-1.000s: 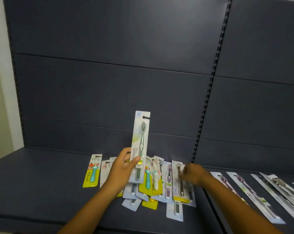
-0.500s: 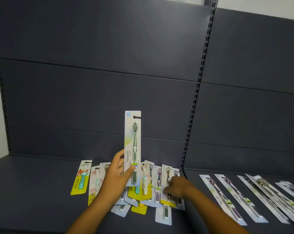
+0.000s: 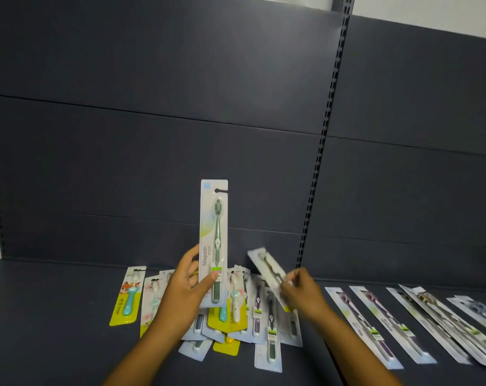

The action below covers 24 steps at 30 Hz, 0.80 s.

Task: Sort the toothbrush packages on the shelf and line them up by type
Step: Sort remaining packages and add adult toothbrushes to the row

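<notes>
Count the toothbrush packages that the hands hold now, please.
2: a tall white package with green toothbrush upright in the left hand; a blurred white package tilted in the right hand.

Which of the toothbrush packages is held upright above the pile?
The green toothbrush package, gripped by the left hand. It stands vertical; the package in the right hand is tilted, and the others lie flat on the shelf.

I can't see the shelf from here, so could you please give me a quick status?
Left hand holds green toothbrush package upright. Right hand pinches blurred package, lifted. Mixed pile unsorted.
</notes>
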Motion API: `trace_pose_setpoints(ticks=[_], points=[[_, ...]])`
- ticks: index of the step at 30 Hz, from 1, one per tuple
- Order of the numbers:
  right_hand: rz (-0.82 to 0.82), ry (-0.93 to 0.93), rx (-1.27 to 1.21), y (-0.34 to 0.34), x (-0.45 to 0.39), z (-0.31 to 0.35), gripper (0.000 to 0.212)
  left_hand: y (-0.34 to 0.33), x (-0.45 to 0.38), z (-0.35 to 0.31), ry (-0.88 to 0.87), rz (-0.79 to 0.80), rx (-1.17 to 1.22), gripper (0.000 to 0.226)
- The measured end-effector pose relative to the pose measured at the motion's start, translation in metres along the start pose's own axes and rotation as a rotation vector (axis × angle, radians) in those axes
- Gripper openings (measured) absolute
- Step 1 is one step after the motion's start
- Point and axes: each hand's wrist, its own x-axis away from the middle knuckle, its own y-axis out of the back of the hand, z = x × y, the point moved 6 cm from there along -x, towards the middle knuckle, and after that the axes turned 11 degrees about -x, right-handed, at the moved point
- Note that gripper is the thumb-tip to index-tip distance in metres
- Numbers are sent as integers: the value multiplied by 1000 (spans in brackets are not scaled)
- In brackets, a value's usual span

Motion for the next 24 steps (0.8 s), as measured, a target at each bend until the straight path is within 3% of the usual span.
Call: trace_pose_setpoints(ticks=[5,15,24], points=[[-37,108,-355,4,23,18,23,-13,3,-15,-44,4,3,55],[-125,242,-489,45,68,26,32,-69,25,-32,-95,26,-18,64],[-130,358,-508,137,133,13,35,-145,83,-58,-85,-21,101,50]])
